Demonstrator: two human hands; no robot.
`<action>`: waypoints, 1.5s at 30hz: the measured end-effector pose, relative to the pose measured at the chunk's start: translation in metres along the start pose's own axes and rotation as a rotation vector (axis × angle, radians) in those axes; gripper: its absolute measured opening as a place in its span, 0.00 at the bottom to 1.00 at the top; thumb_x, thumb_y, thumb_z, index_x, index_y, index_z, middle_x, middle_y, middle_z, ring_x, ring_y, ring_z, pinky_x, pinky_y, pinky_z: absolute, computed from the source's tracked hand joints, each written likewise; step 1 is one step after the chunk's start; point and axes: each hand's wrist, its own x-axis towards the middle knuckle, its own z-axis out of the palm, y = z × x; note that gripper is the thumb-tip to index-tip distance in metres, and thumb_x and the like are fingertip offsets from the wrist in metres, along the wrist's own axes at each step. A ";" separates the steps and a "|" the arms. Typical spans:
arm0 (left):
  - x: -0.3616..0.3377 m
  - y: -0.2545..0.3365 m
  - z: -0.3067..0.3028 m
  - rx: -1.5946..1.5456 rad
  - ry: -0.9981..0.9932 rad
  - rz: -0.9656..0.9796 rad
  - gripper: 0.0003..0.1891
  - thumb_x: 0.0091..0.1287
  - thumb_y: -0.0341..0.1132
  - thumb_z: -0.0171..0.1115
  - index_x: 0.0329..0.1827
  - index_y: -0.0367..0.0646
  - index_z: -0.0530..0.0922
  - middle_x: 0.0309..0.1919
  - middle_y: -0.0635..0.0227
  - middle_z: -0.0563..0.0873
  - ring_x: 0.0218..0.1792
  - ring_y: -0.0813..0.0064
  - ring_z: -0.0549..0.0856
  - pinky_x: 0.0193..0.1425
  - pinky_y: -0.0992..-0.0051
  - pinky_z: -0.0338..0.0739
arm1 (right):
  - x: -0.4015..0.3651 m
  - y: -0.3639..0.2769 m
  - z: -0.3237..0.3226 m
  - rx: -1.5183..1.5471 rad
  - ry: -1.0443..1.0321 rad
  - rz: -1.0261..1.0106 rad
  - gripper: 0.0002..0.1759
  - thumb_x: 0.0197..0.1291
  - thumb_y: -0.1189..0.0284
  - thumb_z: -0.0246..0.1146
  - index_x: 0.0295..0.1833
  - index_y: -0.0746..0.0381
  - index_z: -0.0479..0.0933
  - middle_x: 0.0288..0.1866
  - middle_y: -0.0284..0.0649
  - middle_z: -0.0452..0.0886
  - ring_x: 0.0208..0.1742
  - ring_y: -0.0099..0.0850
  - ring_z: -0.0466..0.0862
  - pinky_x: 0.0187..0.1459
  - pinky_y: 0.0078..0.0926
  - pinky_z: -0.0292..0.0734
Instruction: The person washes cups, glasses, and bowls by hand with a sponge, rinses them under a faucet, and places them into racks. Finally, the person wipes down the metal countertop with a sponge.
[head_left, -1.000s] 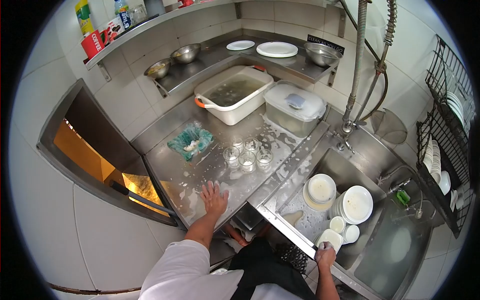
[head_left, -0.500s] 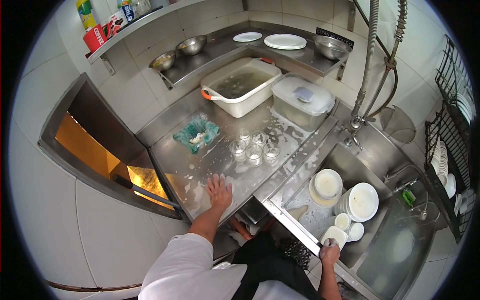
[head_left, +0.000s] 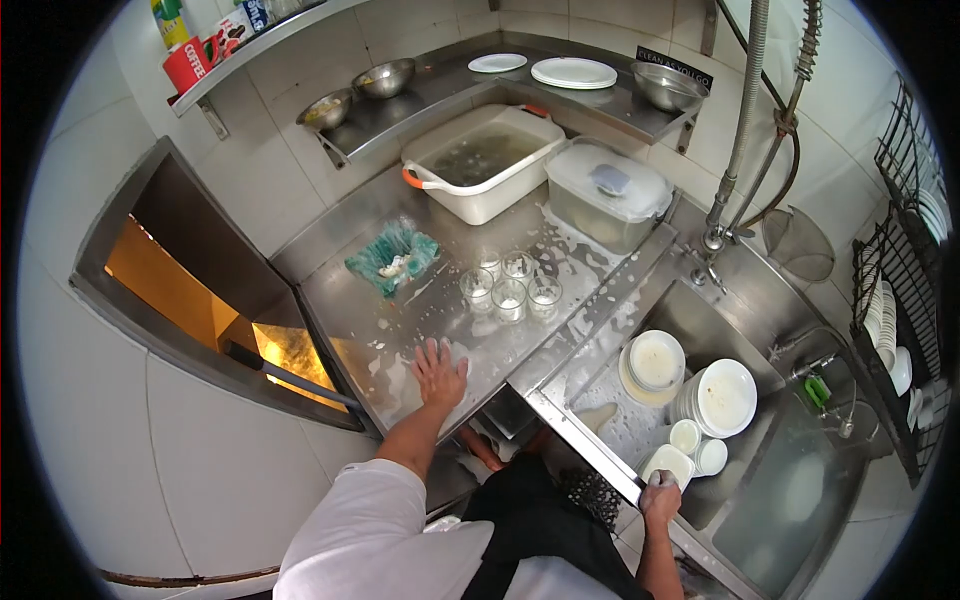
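Observation:
My left hand (head_left: 439, 373) lies flat, fingers spread, on the wet, soapy steel counter (head_left: 440, 300) near its front edge. My right hand (head_left: 659, 495) is closed on the front rim of the sink (head_left: 590, 445), just below a small white dish (head_left: 668, 464). Several glasses (head_left: 508, 288) stand grouped on the counter beyond my left hand. A green cloth (head_left: 393, 259) lies crumpled to their left. In the sink (head_left: 700, 330) sit stacked white plates (head_left: 720, 397), a bowl (head_left: 656, 359) and small cups (head_left: 697, 446).
A white tub (head_left: 480, 170) of water and a lidded clear container (head_left: 608, 195) stand at the back of the counter. Metal bowls (head_left: 385, 76) and plates (head_left: 572, 72) rest on the raised shelf. A spray faucet (head_left: 735, 150) rises by the sink; a dish rack (head_left: 895, 300) hangs at right.
The view has shifted slightly. My left hand stays flat on the counter and my right hand stays on the sink rim.

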 end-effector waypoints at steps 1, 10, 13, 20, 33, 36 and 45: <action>0.001 0.000 -0.002 0.010 -0.016 -0.023 0.34 0.72 0.55 0.50 0.77 0.47 0.63 0.79 0.54 0.56 0.79 0.45 0.49 0.80 0.47 0.41 | 0.002 0.000 0.001 -0.007 0.002 0.008 0.15 0.63 0.62 0.59 0.47 0.59 0.84 0.45 0.54 0.85 0.47 0.53 0.85 0.51 0.46 0.78; 0.014 -0.026 0.039 0.248 0.069 0.103 0.35 0.73 0.61 0.46 0.77 0.48 0.65 0.77 0.56 0.61 0.77 0.50 0.57 0.78 0.51 0.50 | 0.012 0.021 0.013 -0.101 -0.120 -0.040 0.19 0.55 0.61 0.62 0.52 0.54 0.84 0.47 0.52 0.85 0.50 0.49 0.84 0.53 0.45 0.78; 0.001 0.003 0.007 0.266 -0.030 0.056 0.35 0.74 0.60 0.45 0.77 0.47 0.64 0.78 0.57 0.61 0.76 0.49 0.59 0.77 0.50 0.52 | 0.011 0.016 0.008 -0.031 -0.126 0.026 0.19 0.62 0.58 0.58 0.50 0.56 0.83 0.48 0.53 0.85 0.49 0.50 0.85 0.54 0.45 0.78; 0.004 0.002 0.005 0.265 -0.045 0.042 0.35 0.75 0.60 0.44 0.77 0.48 0.64 0.78 0.57 0.60 0.76 0.47 0.59 0.77 0.50 0.52 | 0.009 0.014 0.003 -0.014 -0.133 0.015 0.19 0.64 0.59 0.55 0.49 0.59 0.83 0.47 0.54 0.85 0.49 0.50 0.84 0.53 0.45 0.78; 0.020 0.008 -0.017 0.107 -0.070 -0.062 0.28 0.74 0.50 0.50 0.70 0.42 0.70 0.73 0.51 0.66 0.75 0.53 0.62 0.76 0.50 0.53 | 0.010 0.006 0.004 -0.066 -0.090 0.004 0.18 0.66 0.58 0.55 0.50 0.55 0.84 0.48 0.54 0.84 0.49 0.51 0.84 0.53 0.46 0.78; 0.062 -0.002 -0.020 -0.211 -0.014 -0.005 0.23 0.70 0.42 0.58 0.64 0.39 0.75 0.65 0.50 0.74 0.68 0.50 0.70 0.72 0.55 0.62 | 0.008 0.002 0.000 -0.064 -0.099 0.011 0.18 0.66 0.58 0.55 0.50 0.56 0.84 0.48 0.54 0.84 0.49 0.52 0.84 0.53 0.46 0.78; 0.141 0.111 -0.076 -0.176 0.056 0.439 0.32 0.63 0.36 0.66 0.70 0.40 0.68 0.66 0.44 0.72 0.63 0.45 0.76 0.68 0.60 0.70 | 0.009 0.005 0.003 -0.049 -0.078 0.019 0.18 0.66 0.58 0.55 0.49 0.56 0.84 0.48 0.54 0.84 0.49 0.54 0.84 0.53 0.46 0.78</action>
